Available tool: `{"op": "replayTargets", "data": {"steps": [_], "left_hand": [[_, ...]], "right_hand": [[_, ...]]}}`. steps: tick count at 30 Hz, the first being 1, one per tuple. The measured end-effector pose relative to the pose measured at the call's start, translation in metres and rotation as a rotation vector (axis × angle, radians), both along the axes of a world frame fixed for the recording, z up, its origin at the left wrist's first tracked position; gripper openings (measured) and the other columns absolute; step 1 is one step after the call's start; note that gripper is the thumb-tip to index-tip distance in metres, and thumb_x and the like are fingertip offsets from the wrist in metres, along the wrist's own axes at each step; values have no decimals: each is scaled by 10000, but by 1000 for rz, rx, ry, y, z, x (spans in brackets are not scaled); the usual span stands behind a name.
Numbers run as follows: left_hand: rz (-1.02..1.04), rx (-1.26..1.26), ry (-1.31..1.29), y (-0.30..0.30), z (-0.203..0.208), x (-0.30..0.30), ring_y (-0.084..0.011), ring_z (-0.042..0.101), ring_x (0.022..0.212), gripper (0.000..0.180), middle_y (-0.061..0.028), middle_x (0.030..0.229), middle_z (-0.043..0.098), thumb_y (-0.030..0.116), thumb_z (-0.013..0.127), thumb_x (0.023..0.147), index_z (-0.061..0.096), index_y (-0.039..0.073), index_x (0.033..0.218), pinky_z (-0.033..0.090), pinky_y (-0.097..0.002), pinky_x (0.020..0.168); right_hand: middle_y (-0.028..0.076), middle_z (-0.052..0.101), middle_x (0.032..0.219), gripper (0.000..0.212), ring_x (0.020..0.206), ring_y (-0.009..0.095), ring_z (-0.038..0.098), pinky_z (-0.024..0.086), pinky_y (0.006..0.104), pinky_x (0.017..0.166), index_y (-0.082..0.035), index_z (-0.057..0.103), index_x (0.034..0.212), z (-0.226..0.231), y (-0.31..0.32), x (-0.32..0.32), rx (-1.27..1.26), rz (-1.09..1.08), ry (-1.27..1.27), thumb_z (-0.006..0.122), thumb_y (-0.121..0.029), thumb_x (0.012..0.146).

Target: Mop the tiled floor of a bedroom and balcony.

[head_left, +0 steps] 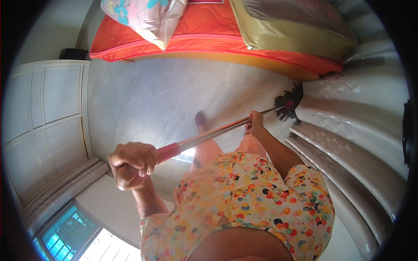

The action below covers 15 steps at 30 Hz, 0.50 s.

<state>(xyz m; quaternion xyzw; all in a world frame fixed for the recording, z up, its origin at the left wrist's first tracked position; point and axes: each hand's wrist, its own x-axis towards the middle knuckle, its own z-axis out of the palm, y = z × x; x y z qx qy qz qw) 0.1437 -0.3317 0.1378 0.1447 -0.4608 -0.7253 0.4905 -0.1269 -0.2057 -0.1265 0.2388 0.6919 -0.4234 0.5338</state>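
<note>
Mop [226,129]: pink grip [169,152], silvery pole [209,136], dark stringy head [292,102]; left hand [133,165] clasps grip, right hand [255,122] wraps pole.

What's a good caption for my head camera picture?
Left hand and right hand grip a long-handled mop, its shaggy dark strands near an orange-red mattress.

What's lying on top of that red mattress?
On the red mattress lie a pale flowered bundle, a big olive-edged bag and a pink-edged item, cut off by the picture. The mattress surface beneath them is hidden.
</note>
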Motion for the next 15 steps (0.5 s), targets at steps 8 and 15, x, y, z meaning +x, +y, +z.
{"op": "replayTargets", "data": {"steps": [8,15], "left_hand": [[118,-245,-107,-22,42,45,-93,315,244,100,5,348,338,-46,357,496,412,15,553,265,-227,262],[276,-455,-610,-44,14,98,-105,391,502,143,23,566,385,118,483,633,400,151,521,320,-263,400]], "right_hand": [[-2,340,505,106,364,90,330,228,238,331,-128,390,629,12,-61,66,-232,71,-211,495,-138,626],[25,355,459,105,353,101,330,283,281,341,-79,420,621,-60,-233,177,-334,432,-419,506,-138,634]]}}
